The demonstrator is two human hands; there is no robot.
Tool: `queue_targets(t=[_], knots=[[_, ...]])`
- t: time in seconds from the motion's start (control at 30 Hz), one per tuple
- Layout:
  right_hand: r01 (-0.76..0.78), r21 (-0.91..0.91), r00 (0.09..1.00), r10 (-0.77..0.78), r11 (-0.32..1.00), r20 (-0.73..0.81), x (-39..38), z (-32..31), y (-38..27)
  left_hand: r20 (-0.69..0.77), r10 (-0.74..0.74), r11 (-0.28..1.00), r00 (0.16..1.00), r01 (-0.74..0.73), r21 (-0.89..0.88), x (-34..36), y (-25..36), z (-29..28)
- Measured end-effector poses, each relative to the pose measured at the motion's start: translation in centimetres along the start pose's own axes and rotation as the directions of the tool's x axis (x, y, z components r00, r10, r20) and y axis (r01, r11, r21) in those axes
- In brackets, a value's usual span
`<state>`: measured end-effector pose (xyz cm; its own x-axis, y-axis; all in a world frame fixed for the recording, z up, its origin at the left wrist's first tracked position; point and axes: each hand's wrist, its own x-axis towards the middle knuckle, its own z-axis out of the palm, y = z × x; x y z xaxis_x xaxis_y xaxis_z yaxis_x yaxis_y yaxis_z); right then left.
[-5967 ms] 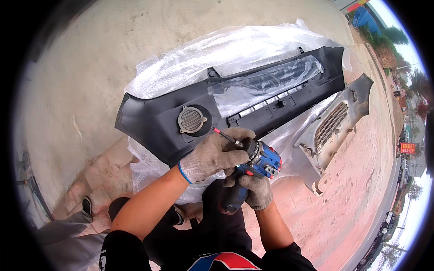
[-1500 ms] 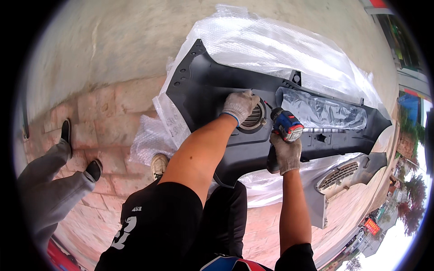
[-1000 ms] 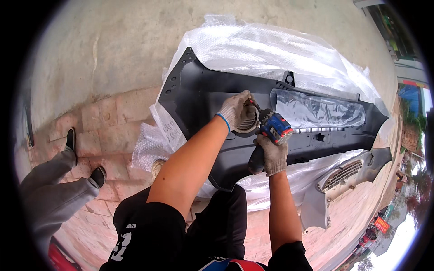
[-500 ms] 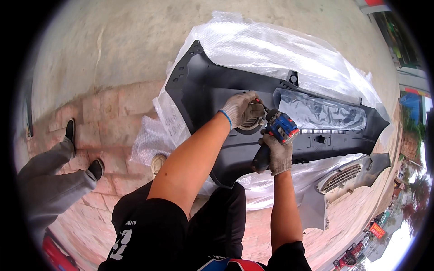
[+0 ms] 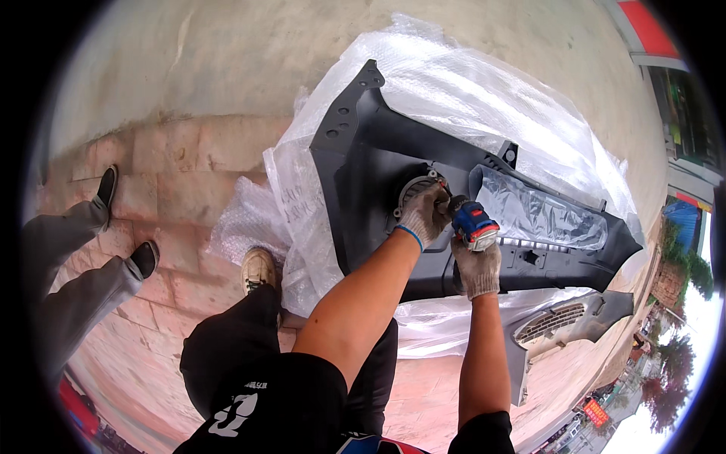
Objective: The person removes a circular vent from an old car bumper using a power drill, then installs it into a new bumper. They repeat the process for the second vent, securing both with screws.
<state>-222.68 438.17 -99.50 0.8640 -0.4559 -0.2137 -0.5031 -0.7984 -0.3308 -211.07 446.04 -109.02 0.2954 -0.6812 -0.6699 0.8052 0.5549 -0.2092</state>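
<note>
Round part: on the black panel, towards its left end, partly hidden by the left hand.
Left hand: gloved, at the part, just beside the drill; fingers bunched, but I cannot tell whether they pinch anything small.
Right hand: gloved, fingers closed round the drill, which points at the part.
Drill advice: probably best held square to the work, speed low, pressure steady, left fingertips clear.
Film: clear, on the panel, right of the part.
Wrap: beneath the panel.
</note>
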Motion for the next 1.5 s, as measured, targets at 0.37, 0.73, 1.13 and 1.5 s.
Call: queue_targets(t=[0.37, 0.73, 1.13, 1.5], knots=[[-0.197, 0.066, 0.97, 0.185, 0.978, 0.155, 3.5, -3.8, -3.6, -0.03, 0.024, 0.998, 0.999, -0.025, -0.049, 1.2, 0.0, 0.3], [-0.18, -0.085, 0.906, 0.198, 0.98, 0.374, 9.1, -7.7, -8.4, 0.015, 0.679, 0.117, 0.734, -0.128, 0.985, 1.8, 0.5, -1.9], [-0.266, -0.12, 0.844, 0.291, 0.956, 0.45, 10.6, -7.2, -7.6, 0.218, 0.568, -0.243, 0.794, -0.091, 0.966, 1.0, 3.6, 0.3], [-0.178, -0.17, 0.842, 0.239, 0.969, 0.483, 11.3, -5.6, -7.4, 0.202, 0.578, -0.272, 0.791, -0.047, 0.961, 1.9, 3.9, -0.9]])
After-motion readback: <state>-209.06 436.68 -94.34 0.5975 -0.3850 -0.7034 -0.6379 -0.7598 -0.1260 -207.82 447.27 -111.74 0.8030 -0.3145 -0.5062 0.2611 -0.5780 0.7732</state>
